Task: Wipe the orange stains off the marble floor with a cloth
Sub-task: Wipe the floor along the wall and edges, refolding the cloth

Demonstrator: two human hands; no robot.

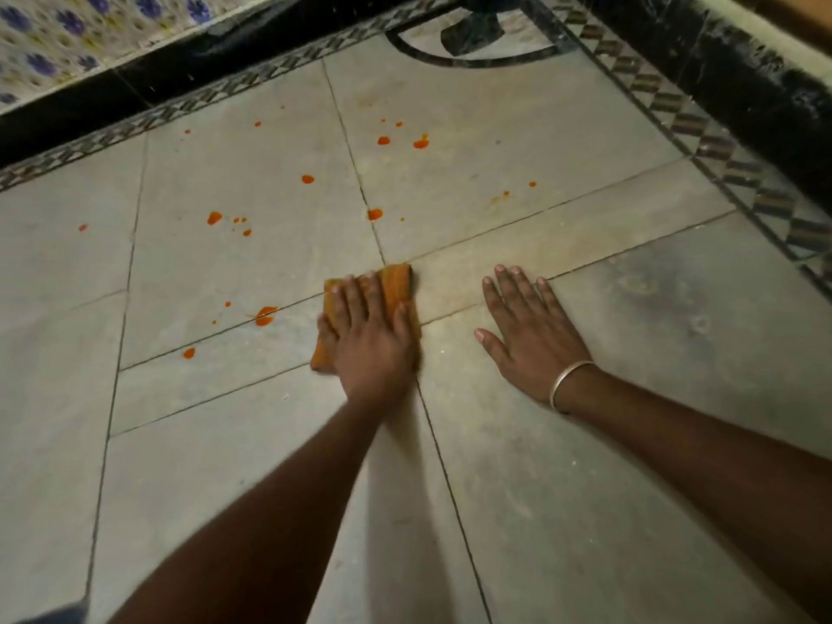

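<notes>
Marble floor [562, 443]: grey slabs with thin dark joints run under both your arms; a dark zigzag inlay border [702, 141] frames them at the top and right.
Cloth [396, 286]: orange and folded, lying flat on the floor near the middle of the view, right where several joints cross.
Left hand [369, 335]: your palm presses down on the cloth with fingers spread flat, not curled around it; the cloth's far edge and left side show past your fingers.
Right hand [526, 326]: laid flat and open on bare marble just to the right of the cloth, fingers splayed, holding nothing.
Bangle [568, 380]: a silver-coloured band sits on your right wrist.
Orange stains [265, 315]: the nearest blot lies just left of the cloth on a joint, with a smaller drop below and left of it.
Farther stains: scattered drops sit beyond the cloth toward the border, several of them left of the long joint and a pair near the top centre.
Wall tiles [67, 33]: pale with blue flower prints, top left, above a black skirting.
</notes>
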